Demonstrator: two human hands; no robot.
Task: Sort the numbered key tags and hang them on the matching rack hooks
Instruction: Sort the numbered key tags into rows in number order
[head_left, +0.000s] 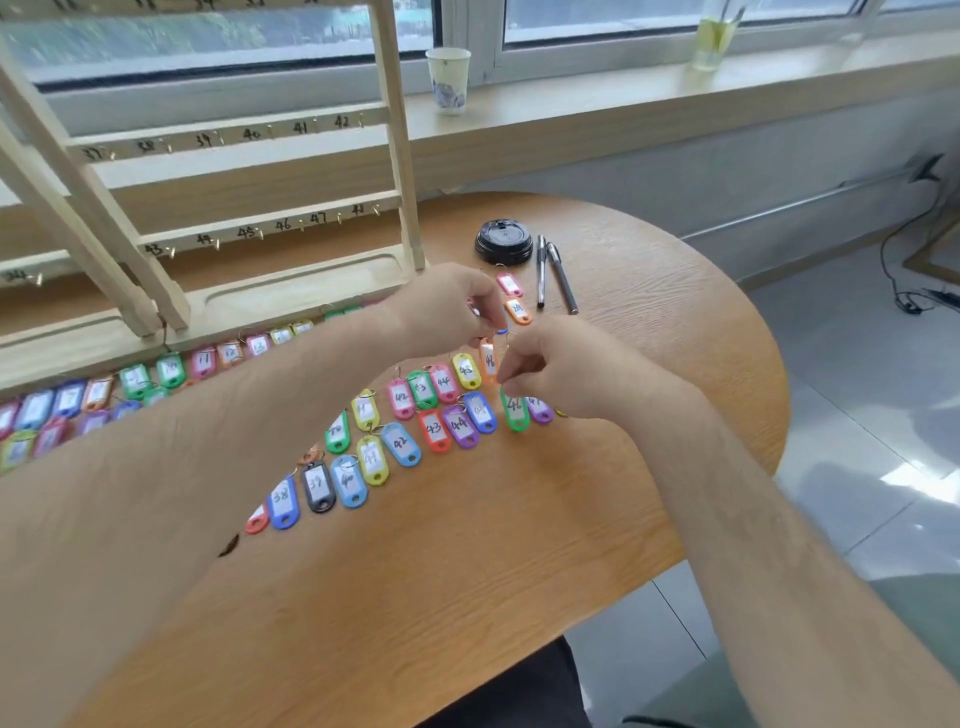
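Right now both hands meet over the far end of the tag rows on the tabletop. The left hand has its fingers curled down and seems to pinch the top of an orange tag marked 46. The right hand is curled too, fingertips between that tag's lower edge and a green tag also marked 46, though I cannot tell whether it pinches either. The other key tags lie flat in 2 curving rows running back from the hands beside the left forearm.

This looks like sorting rather than hanging: no tag shows on hooks 37 to 48 of the rack beyond the left hand. To do it well, I'd set the orange tag down label up beside the yellow tag, its ring pointing at the rack, without nudging its neighbours, so both 46s stay paired.

Well beyond the left hand, a paper cup stands on the windowsill, its contents hidden. Far beyond the right hand, a glass holds pale yellow-green liquid and what may be a straw. A black lid lies just past both hands, on no cup, with 2 pens beside it.
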